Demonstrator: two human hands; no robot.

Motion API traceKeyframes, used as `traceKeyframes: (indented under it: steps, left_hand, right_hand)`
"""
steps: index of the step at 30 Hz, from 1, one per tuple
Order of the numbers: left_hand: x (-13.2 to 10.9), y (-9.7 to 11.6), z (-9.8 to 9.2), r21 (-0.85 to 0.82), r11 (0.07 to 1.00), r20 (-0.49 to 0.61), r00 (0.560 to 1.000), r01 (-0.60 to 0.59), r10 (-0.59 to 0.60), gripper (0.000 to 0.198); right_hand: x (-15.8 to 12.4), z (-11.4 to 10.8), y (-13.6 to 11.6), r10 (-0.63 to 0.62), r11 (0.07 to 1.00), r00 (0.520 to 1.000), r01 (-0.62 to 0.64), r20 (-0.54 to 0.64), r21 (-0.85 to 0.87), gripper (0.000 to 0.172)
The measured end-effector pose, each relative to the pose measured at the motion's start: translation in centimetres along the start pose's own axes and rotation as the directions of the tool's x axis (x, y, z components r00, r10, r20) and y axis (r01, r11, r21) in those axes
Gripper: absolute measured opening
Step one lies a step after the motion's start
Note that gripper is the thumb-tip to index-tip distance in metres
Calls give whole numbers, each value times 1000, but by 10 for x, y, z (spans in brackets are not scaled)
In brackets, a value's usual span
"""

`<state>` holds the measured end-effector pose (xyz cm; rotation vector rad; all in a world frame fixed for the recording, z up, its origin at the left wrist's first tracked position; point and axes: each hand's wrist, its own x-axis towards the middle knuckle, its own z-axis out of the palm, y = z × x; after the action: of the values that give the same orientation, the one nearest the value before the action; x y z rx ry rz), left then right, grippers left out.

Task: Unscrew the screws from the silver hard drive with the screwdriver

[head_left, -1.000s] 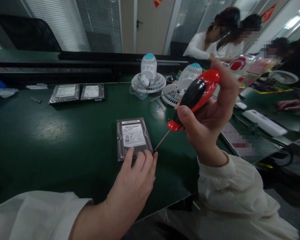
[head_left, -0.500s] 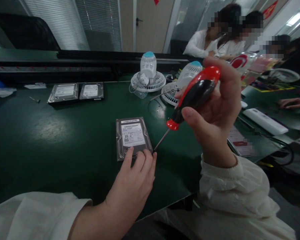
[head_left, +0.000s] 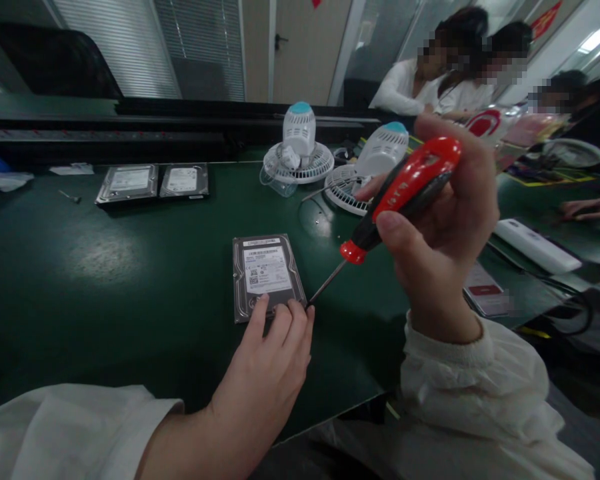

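Observation:
A silver hard drive (head_left: 267, 270) with a white label lies flat on the green table. My left hand (head_left: 275, 353) is closed over its near edge, fingertips resting on the top and the near right corner; the thumb is hidden. Wrapped around the handle of a red and black screwdriver (head_left: 405, 193) is my right hand (head_left: 440, 247). The screwdriver slants down to the left, its tip meeting the drive's near right corner beside my left fingers. Whatever lies under the tip is too small to make out.
Two more hard drives (head_left: 127, 185) (head_left: 184, 180) lie at the back left. White fan parts (head_left: 299, 140) (head_left: 383, 150) stand at the back, with tiny screws near them. On the right are a white power strip (head_left: 537, 245), a phone-like item (head_left: 485, 293) and another person's hand (head_left: 583, 208).
The screwdriver handle has turned, showing more of its red side, and my right hand has shifted slightly right. My left hand and the hard drive stay in place.

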<state>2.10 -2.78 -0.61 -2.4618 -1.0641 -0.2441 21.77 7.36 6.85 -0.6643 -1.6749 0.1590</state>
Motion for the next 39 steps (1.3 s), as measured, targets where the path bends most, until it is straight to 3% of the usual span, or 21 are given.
traceKeyframes:
  steps: [5,9,13,20,27,32,39]
  left_hand:
    - [0,1,0,15,1000,-1,1000,2,-2,62]
    - [1,2,1,18,1000,5,1000,11,-11,60]
    - [0,2,1,26,1000,7,1000,5,-5,58]
    - [0,2,0,38,999,3,1000,12,-12,59]
    - [0,2,2,38,999,-25,1000,10,-9,63]
    - [0,2,2,44,999,-27,1000,4,-2,62]
    - [0,2,2,35,999,-30,1000,5,-3,62]
  right_hand:
    - [-1,0,-4,66,990,996,-73,-55,-124,52]
    - [-1,-1,2,77,995,997,-78,-19,-58,56]
    - [0,-1,10,38,998,999,-39,12,54,52]
    - [4,-2,6,-7,997,999,4,-45,-78,51]
    - [7,-3,12,-112,987,993,107,35,119,49]
    - [8,-6,20,-166,984,986,167,6,-56,62]
    - [7,-7,17,-126,991,992,125,30,39,51]
